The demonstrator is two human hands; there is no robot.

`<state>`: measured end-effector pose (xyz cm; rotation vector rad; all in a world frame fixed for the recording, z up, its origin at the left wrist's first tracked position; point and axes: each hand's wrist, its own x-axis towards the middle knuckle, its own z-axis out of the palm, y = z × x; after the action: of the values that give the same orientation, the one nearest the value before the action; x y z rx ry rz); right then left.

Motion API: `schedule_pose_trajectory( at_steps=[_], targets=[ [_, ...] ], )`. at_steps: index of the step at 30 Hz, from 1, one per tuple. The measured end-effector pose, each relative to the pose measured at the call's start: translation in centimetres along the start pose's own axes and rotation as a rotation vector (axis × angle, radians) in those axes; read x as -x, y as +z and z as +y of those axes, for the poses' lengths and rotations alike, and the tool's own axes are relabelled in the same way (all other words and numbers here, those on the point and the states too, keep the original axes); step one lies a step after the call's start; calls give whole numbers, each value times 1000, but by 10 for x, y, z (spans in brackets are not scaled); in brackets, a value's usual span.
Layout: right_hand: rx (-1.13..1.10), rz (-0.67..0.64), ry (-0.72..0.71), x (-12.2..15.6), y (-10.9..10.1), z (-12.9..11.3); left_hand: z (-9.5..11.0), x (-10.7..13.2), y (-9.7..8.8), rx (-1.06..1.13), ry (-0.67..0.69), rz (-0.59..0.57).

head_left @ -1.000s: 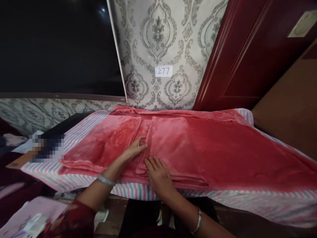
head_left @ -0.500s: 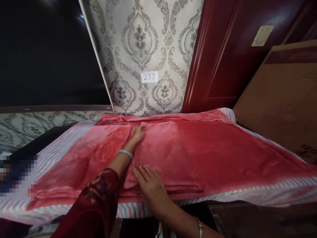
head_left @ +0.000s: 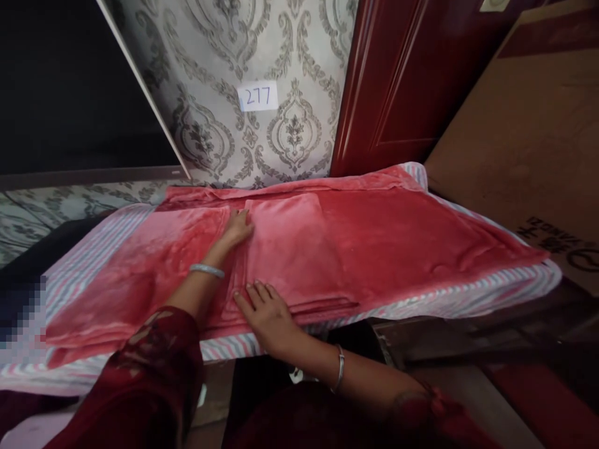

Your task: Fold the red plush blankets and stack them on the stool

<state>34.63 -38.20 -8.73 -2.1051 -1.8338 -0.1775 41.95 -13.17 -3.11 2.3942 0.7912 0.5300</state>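
A red plush blanket [head_left: 374, 243] lies folded flat over a striped pink, blue and white cloth [head_left: 468, 299] on a table. My left hand [head_left: 238, 228] reaches far across and rests flat on the blanket at a fold edge near the back, fingers open. Flat on the near edge of the folded layers lies my right hand [head_left: 264, 308], fingers stretched out. Each wrist wears a silver bangle. Neither hand grips anything.
A patterned grey wall carries a paper label "277" [head_left: 257, 96]. A dark red door [head_left: 397, 81] stands to its right, and a large brown cardboard box [head_left: 528, 137] leans at the far right. A dark panel [head_left: 56, 93] fills the upper left.
My left hand has slid away from me along the fold, from the middle to the back of the blanket. The right hand stayed at the near edge. The view has shifted right.
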Motion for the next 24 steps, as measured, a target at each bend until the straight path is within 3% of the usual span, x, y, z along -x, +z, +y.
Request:
schedule_pose_trajectory(
  at_steps=[5, 8, 11, 13, 16, 20, 24],
  targets=[
    [-98, 33, -27, 8, -23, 10, 19, 78, -17, -101, 403, -58],
    [-152, 77, -20, 23, -50, 38, 25, 129, -20, -168, 438, -99],
    [-88, 163, 126, 42, -69, 79, 20, 162, -11, -304, 436, -102],
    [-9, 138, 202, 55, -70, 105, 10, 173, 1, -400, 401, -126],
    [51, -20, 234, 73, -54, 128, -7, 182, 18, -474, 334, -167],
    [83, -43, 236, 85, -31, 132, -19, 190, 25, -473, 347, -132],
    [54, -35, 233, 89, -27, 132, -21, 194, 24, -451, 355, -101]
  ],
)
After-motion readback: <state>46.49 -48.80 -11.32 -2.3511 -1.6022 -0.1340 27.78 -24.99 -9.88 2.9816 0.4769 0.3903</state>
